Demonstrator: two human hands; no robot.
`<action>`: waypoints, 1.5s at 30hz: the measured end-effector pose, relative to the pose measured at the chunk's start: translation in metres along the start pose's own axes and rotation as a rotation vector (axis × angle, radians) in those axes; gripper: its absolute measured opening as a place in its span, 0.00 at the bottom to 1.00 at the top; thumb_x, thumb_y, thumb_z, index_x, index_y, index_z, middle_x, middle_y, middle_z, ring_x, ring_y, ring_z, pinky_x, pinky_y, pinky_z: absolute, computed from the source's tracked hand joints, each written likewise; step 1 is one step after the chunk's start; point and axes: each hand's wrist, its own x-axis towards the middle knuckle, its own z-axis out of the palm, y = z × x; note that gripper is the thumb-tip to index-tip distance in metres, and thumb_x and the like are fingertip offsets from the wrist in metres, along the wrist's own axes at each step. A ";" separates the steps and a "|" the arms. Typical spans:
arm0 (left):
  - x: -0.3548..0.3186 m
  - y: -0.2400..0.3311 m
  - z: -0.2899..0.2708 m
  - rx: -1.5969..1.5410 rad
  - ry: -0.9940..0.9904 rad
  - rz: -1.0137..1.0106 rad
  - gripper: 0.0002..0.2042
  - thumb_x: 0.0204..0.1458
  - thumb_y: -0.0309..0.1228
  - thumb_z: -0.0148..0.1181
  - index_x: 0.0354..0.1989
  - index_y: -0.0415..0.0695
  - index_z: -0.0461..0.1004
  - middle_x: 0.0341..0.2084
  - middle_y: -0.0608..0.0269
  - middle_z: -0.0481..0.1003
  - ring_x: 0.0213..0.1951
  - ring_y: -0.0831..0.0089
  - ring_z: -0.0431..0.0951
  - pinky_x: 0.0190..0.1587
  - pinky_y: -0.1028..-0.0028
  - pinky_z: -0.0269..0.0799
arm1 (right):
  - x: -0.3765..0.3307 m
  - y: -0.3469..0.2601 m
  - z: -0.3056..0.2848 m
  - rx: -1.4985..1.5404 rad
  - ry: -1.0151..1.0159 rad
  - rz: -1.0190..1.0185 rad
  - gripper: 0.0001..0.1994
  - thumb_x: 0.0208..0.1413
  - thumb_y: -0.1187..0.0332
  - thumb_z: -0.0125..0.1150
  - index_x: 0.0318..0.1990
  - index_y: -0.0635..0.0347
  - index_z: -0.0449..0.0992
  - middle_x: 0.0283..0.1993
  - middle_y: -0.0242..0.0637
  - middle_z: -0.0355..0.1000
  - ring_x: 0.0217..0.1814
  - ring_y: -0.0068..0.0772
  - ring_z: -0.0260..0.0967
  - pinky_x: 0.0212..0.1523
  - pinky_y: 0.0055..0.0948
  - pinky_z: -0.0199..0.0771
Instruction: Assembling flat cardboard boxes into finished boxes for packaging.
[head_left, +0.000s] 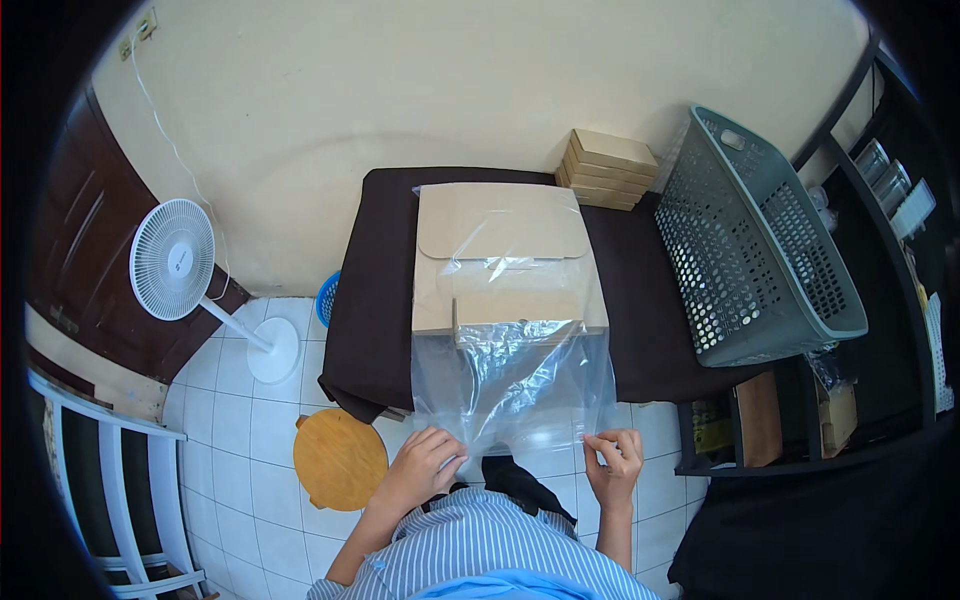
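Observation:
A large clear plastic bag lies on the dark-covered table, its near end hanging past the front edge. Inside it are a flat brown cardboard box with a tucked flap and a smaller brown box near the bag's mouth. My left hand is closed on the bag's near left corner, fingers curled. The near right corner is pinched between thumb and fingers of my right hand. Between the hands, the bag's edge is stretched out and shiny.
Several small brown boxes are stacked at the table's back right, beside a tall grey-green perforated basket. Dark shelves stand at the right. On the left are a white fan, a round wooden stool and a blue basket.

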 end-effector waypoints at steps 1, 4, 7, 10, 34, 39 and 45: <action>0.001 0.002 0.000 -0.003 -0.004 0.005 0.05 0.41 0.25 0.59 0.26 0.39 0.71 0.26 0.59 0.71 0.33 0.64 0.70 0.39 0.69 0.64 | -0.005 -0.002 0.000 -0.036 0.059 0.041 0.08 0.33 0.79 0.66 0.23 0.56 0.74 0.24 0.31 0.66 0.26 0.30 0.63 0.24 0.28 0.61; 0.012 0.012 0.003 0.031 0.047 0.065 0.05 0.41 0.26 0.59 0.27 0.40 0.72 0.26 0.60 0.71 0.33 0.65 0.70 0.38 0.70 0.64 | -0.015 -0.005 0.010 -0.029 0.190 0.156 0.08 0.35 0.80 0.65 0.24 0.57 0.74 0.23 0.32 0.66 0.25 0.30 0.64 0.21 0.26 0.62; 0.036 0.025 0.012 0.152 0.178 0.156 0.05 0.41 0.25 0.58 0.28 0.40 0.72 0.26 0.61 0.71 0.34 0.65 0.70 0.39 0.69 0.64 | -0.015 -0.012 0.022 0.048 0.278 0.243 0.08 0.35 0.82 0.64 0.24 0.58 0.74 0.23 0.33 0.65 0.24 0.28 0.64 0.20 0.23 0.63; 0.052 0.015 0.029 0.155 0.277 0.305 0.06 0.40 0.23 0.58 0.29 0.40 0.72 0.25 0.60 0.71 0.33 0.65 0.71 0.38 0.69 0.64 | -0.010 -0.020 0.027 0.122 0.361 0.269 0.08 0.36 0.82 0.63 0.26 0.60 0.74 0.25 0.35 0.66 0.25 0.29 0.65 0.22 0.23 0.66; 0.084 0.028 0.043 0.074 0.077 0.106 0.18 0.40 0.27 0.59 0.43 0.44 0.67 0.33 0.57 0.67 0.38 0.62 0.68 0.42 0.68 0.62 | 0.033 -0.011 0.097 0.691 -0.616 0.464 0.12 0.43 0.71 0.54 0.38 0.63 0.70 0.35 0.50 0.69 0.39 0.51 0.67 0.37 0.39 0.67; 0.107 0.016 0.056 0.015 0.040 -0.025 0.16 0.44 0.24 0.55 0.44 0.44 0.66 0.34 0.55 0.67 0.35 0.57 0.70 0.39 0.66 0.66 | 0.045 0.022 0.122 0.586 -0.440 0.232 0.22 0.44 0.75 0.55 0.51 0.63 0.63 0.43 0.42 0.68 0.45 0.42 0.67 0.47 0.32 0.66; 0.120 0.023 0.036 -0.420 -0.212 -0.055 0.04 0.49 0.22 0.52 0.32 0.35 0.67 0.28 0.57 0.65 0.28 0.67 0.67 0.33 0.72 0.65 | 0.047 0.041 0.147 1.415 -0.460 0.859 0.26 0.54 0.69 0.51 0.59 0.60 0.51 0.53 0.47 0.60 0.53 0.37 0.62 0.53 0.32 0.63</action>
